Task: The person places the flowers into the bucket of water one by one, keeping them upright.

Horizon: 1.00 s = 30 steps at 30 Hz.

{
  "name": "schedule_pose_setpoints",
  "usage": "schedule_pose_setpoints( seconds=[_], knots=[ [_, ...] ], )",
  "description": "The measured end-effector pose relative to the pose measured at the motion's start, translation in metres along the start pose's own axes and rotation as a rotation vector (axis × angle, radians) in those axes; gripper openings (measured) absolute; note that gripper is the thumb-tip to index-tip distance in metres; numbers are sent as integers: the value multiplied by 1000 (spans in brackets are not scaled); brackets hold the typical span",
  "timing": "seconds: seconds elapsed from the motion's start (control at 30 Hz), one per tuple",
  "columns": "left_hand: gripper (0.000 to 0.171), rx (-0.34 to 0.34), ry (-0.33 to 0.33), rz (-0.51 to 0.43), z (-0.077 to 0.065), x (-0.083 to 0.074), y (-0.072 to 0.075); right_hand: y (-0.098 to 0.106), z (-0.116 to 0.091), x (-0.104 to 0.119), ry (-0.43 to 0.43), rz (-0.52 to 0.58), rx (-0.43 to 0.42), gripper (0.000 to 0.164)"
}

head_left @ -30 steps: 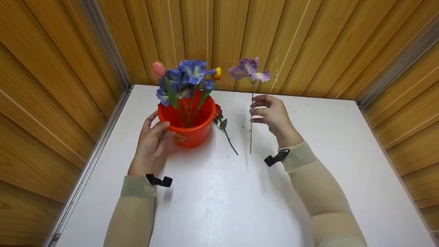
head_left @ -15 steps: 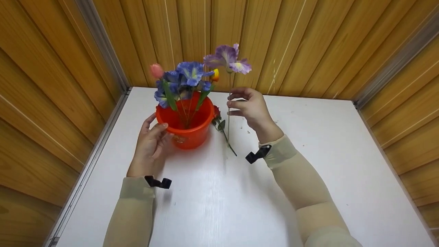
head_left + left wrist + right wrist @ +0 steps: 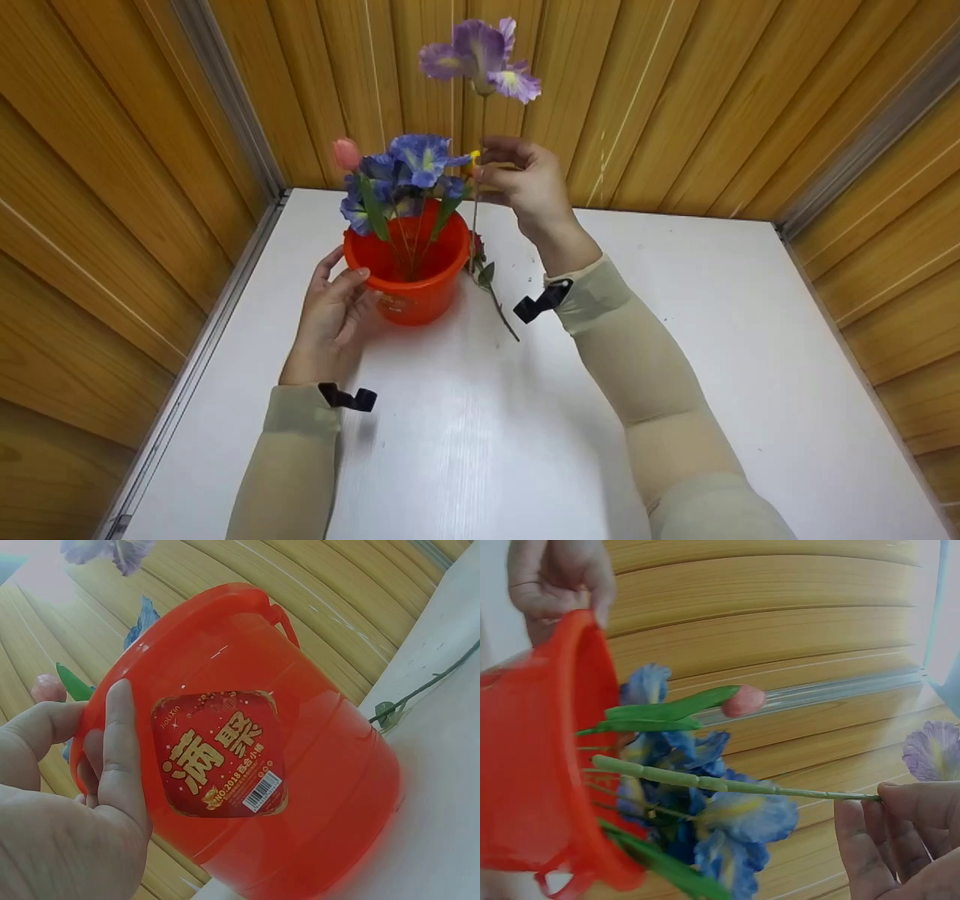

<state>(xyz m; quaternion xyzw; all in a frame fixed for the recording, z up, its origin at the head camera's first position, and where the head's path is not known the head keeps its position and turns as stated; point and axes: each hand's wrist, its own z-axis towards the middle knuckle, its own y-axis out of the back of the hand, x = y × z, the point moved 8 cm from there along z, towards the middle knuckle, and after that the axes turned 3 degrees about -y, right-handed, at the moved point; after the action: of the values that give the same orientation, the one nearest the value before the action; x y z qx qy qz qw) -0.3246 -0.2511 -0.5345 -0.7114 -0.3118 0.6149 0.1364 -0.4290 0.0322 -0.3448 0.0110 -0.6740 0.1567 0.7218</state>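
My left hand (image 3: 322, 322) grips the near left rim of a red plastic bucket (image 3: 420, 306), thumb over the edge. Upright in the bucket stand blue irises (image 3: 420, 161), a pink tulip (image 3: 346, 154) and a yellow-orange tulip (image 3: 475, 156), partly covered by my right fingers. My right hand (image 3: 538, 193) pinches the stem of a purple iris (image 3: 480, 60), its bloom high above the others. In the right wrist view the green stem (image 3: 787, 792) points toward the bucket's mouth. The left wrist view shows the bucket's printed label (image 3: 221, 754).
A red rose (image 3: 498, 306) lies on the white table (image 3: 450, 450) just right of the bucket, its head partly hidden behind it. Wood-look panels (image 3: 637, 97) rise behind the table and at both sides.
My right hand has carried the purple iris left and then upward, so its stem end now stands by the bucket's right rim. The left hand stays on the rim.
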Motion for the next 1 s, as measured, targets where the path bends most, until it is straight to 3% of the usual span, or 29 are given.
schedule_pose_setpoints(
  seconds=[0.17,0.3,0.63,1.0],
  knots=[
    [71,3,2,-2,-1,2,-2,-11,10,16,79,52,-3,35],
    [72,11,1,-7,-1,5,-4,-15,13,13,107,87,6,33],
    [73,28,-4,-30,-2,6,-9,-25,12,-25,89,-20,69,43],
    [70,26,-34,10,-2,6,-11,-41,1,-76,25,-129,98,31]
  ],
)
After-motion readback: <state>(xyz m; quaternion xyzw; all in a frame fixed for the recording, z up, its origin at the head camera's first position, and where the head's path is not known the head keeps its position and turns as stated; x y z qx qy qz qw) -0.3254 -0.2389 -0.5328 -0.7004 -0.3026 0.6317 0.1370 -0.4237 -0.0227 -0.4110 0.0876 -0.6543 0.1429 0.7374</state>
